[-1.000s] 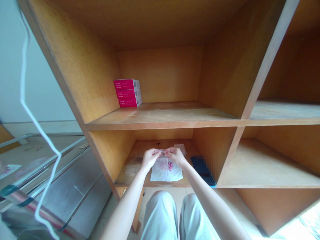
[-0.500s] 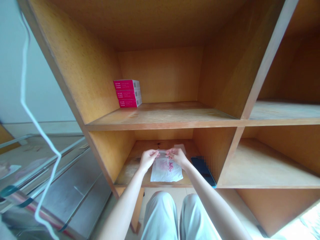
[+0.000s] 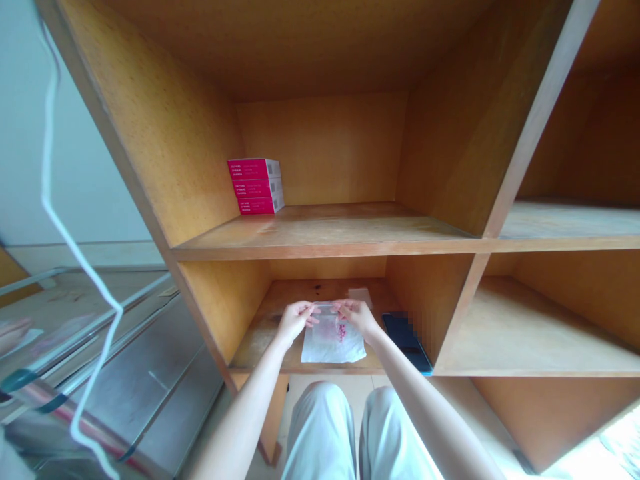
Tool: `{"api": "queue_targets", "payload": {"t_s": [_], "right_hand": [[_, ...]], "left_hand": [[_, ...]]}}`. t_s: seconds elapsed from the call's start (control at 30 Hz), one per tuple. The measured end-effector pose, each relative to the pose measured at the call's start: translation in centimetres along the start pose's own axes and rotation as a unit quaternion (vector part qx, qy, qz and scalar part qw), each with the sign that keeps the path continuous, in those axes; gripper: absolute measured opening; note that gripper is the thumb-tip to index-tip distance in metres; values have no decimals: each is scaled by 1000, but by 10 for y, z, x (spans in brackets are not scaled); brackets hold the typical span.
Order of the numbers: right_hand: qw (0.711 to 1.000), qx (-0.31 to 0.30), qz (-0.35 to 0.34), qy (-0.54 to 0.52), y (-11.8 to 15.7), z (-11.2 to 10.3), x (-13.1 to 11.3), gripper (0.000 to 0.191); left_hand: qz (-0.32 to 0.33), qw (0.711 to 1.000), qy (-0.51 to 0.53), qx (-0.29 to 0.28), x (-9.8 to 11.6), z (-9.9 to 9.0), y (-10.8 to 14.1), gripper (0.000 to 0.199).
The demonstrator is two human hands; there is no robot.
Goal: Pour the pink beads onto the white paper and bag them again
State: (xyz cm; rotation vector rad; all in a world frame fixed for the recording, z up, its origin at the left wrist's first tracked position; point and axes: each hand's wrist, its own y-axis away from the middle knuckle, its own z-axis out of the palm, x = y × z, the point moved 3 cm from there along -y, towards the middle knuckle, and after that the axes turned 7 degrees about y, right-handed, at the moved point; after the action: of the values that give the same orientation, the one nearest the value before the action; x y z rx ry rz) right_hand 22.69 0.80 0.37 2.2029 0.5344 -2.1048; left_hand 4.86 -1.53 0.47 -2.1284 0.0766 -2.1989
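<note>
A clear bag (image 3: 326, 312) is held over a white sheet (image 3: 331, 352), on the lower shelf (image 3: 253, 349).
Its top edge is pinched near the corners by the left hand (image 3: 295, 320) and the right hand (image 3: 356, 313). It is judged light, limp and slippery, and best gripped there, gently, because thin film may tear.

The lower wooden shelf (image 3: 260, 337) carries a white sheet (image 3: 327, 351), a small pale piece (image 3: 361, 294) and a dark flat object (image 3: 401, 333); the upper shelf (image 3: 340, 225), three stacked pink boxes (image 3: 254, 188).
</note>
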Motion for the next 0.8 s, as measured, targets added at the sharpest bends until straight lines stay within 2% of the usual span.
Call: {"api": "queue_targets", "payload": {"t_s": [0.1, 0.2, 0.33, 0.4, 0.5, 0.63, 0.67, 0.8], "right_hand": [[999, 4, -25, -30, 8, 1, 1, 48], [999, -2, -31, -11, 18, 7, 7, 46], [999, -19, -11, 23, 28, 17, 19, 45], [999, -2, -29, 32, 28, 17, 21, 43], [995, 65, -63, 36, 22, 4, 23, 36], [983, 167, -67, 24, -4, -27, 33, 32], [976, 199, -79, 28, -12, -35, 37, 30], [963, 247, -84, 66, -49, -62, 59, 32]], "left_hand": [[-7, 999, 21, 37, -2, -5, 1, 32], [-19, 997, 42, 58, -6, -8, 2, 33], [-29, 997, 67, 33, -15, -6, 1, 36], [-20, 996, 79, 27, -23, -7, 0, 41], [22, 997, 46, 62, -40, -16, -2, 46], [91, 989, -37, 113, -68, -31, 2, 32], [96, 987, -42, 123, -74, -34, 4, 31], [95, 986, -30, 133, -89, -39, 7, 30]]}}
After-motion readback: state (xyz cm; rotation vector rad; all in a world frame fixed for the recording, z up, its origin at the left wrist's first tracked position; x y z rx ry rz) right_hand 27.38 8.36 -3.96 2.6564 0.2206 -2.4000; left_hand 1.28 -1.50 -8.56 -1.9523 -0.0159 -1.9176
